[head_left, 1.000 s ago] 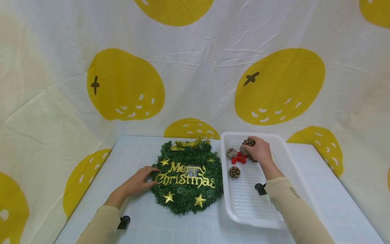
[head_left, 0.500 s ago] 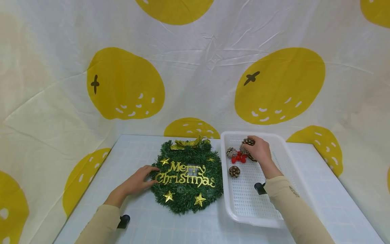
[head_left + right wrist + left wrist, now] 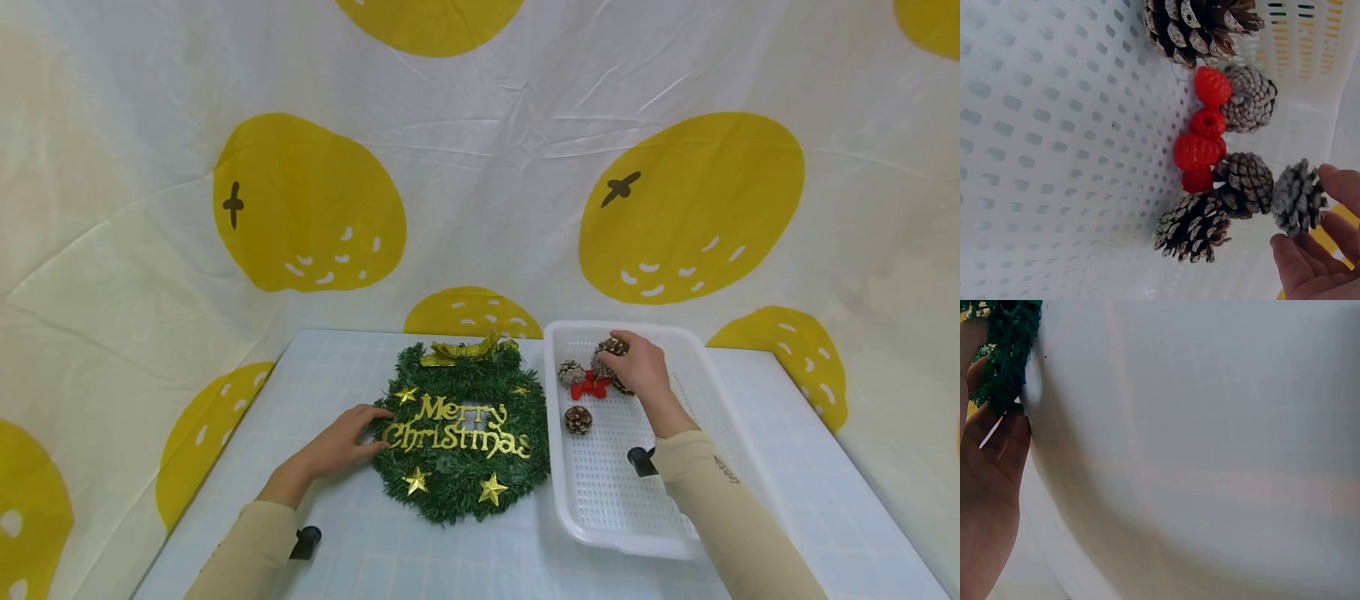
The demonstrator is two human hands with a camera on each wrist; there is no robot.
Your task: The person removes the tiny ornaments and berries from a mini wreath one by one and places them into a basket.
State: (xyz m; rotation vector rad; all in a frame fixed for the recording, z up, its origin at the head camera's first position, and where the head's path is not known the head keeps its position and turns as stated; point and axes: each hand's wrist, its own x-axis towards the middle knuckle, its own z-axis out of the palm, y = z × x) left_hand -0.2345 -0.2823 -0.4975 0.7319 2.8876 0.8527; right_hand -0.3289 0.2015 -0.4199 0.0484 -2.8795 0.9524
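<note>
A green Christmas wreath (image 3: pixel 459 492) with gold "Merry Christmas" letters, gold stars and a gold bow lies on the table. At its left edge, my left hand (image 3: pixel 347 442) grips the foliage (image 3: pixel 1010 353) between thumb and fingers. Over the far part of the white basket (image 3: pixel 628 533), my right hand (image 3: pixel 641 367) pinches a pine cone (image 3: pixel 1297 197) by its sides. Directly beside that cone sit more pine cones (image 3: pixel 1244 185) and a cluster of red berries (image 3: pixel 1197 150). One brown pine cone (image 3: pixel 578 420) lies apart, nearer me.
Right beside the wreath stands the perforated basket, its raised rim (image 3: pixel 553 467) between the two hands' areas. A pale checked cloth (image 3: pixel 420 567) covers the table. Behind it hangs a white curtain (image 3: pixel 480 200) printed with large yellow fruit.
The right hand stays at the pine cones, and the cone in its fingers has shifted only slightly. The left hand keeps its place on the wreath. The head view has tilted a little.
</note>
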